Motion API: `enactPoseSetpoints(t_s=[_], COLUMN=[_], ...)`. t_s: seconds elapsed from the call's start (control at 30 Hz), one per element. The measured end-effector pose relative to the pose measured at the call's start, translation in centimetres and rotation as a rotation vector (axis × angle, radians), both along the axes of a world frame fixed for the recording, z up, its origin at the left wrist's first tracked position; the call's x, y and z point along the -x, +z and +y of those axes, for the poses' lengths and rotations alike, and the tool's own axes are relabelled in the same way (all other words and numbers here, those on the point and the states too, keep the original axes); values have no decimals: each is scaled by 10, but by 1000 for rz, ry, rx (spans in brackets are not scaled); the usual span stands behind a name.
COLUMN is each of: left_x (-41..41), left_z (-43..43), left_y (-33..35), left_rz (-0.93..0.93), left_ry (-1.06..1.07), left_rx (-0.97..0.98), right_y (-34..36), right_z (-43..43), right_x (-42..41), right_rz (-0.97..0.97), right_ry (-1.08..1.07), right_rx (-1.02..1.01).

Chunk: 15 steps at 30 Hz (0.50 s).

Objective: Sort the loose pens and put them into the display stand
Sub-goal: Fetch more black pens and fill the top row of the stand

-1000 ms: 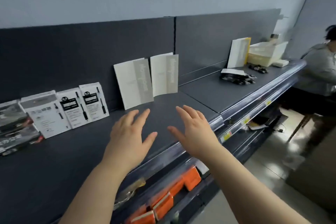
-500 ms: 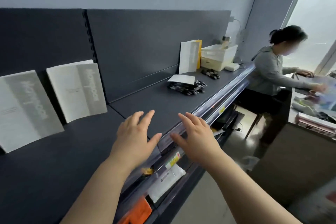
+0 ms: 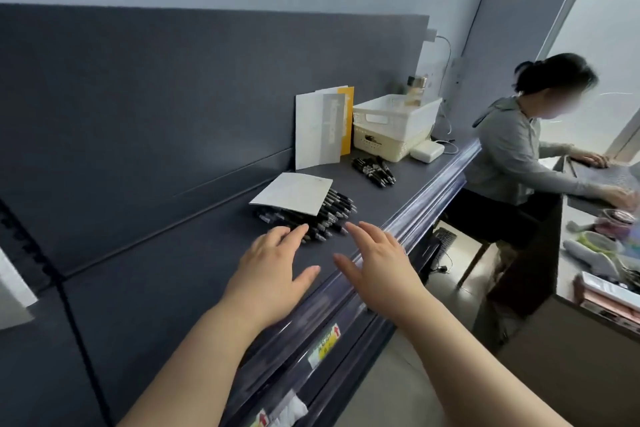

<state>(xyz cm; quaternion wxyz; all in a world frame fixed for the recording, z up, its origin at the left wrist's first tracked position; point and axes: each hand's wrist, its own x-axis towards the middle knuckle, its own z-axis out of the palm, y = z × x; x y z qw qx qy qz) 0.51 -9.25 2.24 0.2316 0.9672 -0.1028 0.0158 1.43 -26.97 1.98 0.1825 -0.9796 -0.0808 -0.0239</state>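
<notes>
— Where am I looking here, a shop?
— I'd say a stationery shop. I see dark retail shelving with a clear price-label rail along its front edge and a yellow tag in it. There are heaps of black pens on the shelf, and a seated person at a counter by the window.

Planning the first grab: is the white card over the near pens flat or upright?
Flat: the card lies atop the pens, whose tips poke out past its edge.
</notes>
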Motion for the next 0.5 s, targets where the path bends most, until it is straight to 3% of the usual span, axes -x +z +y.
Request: enactPoseSetpoints(t_s=[0.3, 0.5], left_x=[-136, -235], left_z=[-125, -199], left_y=[-16, -12], left_rz=[32, 207], left_ry=[136, 331], left_rx=[165, 373], right_y=[-33, -32], right_z=[-111, -177], right_x=[-176, -290], right_rz=[21, 109], right_ry=[137, 135], right_rx=[-41, -104])
